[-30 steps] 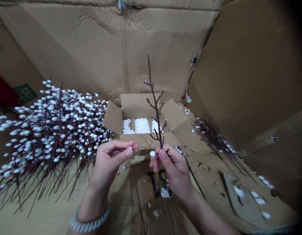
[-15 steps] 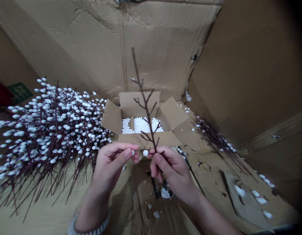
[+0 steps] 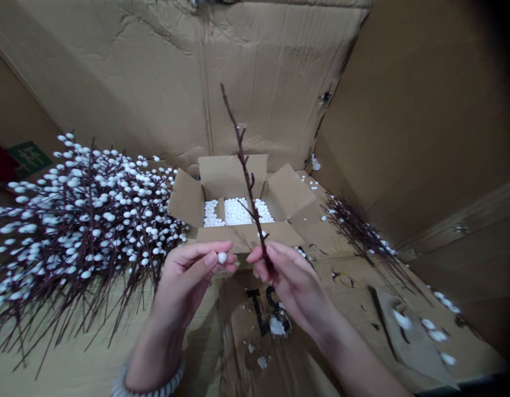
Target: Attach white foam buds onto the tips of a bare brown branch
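Observation:
Between the thumb and fingers of my left hand (image 3: pixel 188 273) is a small white foam ball (image 3: pixel 222 257). My right hand (image 3: pixel 294 281) pinches the lower end of a dark brown artificial twig (image 3: pixel 248 187), which stands nearly upright, leaning left at its top. Short bare side shoots run along the twig, and a white ball (image 3: pixel 263 235) sits low on it, just above my right fingers. The two hands are a small gap apart, in front of an open cardboard box (image 3: pixel 288 190) holding many white balls (image 3: pixel 237 212).
To the left lies a big heap of brown stems (image 3: pixel 93 220) tipped with white balls. A bundle of mostly bare twigs (image 3: pixel 358 234) rests at right. Loose white balls (image 3: pixel 437 335) and a cardboard scrap (image 3: pixel 420 358) lie at lower right. Tall cardboard walls (image 3: pixel 155 82) enclose the back and sides.
The twig has turned in my right fingers, so its side shoots and low ball now face another way. My left hand still pinches its ball, which shows more fully.

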{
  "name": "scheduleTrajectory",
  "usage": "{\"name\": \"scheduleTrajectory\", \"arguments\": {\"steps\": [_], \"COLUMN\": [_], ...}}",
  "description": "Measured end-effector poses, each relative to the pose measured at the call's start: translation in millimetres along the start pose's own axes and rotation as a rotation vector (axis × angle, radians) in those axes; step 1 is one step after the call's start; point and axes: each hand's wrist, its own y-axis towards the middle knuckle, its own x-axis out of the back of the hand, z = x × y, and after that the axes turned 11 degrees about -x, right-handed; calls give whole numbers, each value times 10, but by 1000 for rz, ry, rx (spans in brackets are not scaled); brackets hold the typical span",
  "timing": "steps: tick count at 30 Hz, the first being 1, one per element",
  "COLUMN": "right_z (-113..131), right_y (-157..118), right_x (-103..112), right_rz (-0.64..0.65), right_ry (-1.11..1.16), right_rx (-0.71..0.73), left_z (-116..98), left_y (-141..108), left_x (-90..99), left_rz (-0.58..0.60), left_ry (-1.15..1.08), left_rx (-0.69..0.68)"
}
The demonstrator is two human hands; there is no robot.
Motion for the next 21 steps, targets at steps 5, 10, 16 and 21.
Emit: {"name": "scheduleTrajectory", "arguments": {"steps": [5, 10, 16, 21], "right_z": [-5, -33, -40, -46], "right_y": [25, 27, 20, 17], "right_x": [21, 51, 56, 47], "right_rz": [-17, -3, -40, -72], "right_ry": [8, -3, 69, 109], "right_rx": [16, 20, -16, -23], "left_z": [-19, 5, 67, 106], "left_y": [3, -8, -16, -13], "left_x": [-30, -51, -84, -91], "left_rz": [-9, -21, -1, 0], "left_ry": [1, 16, 36, 47], "left_rx": [12, 4, -4, -37]}}
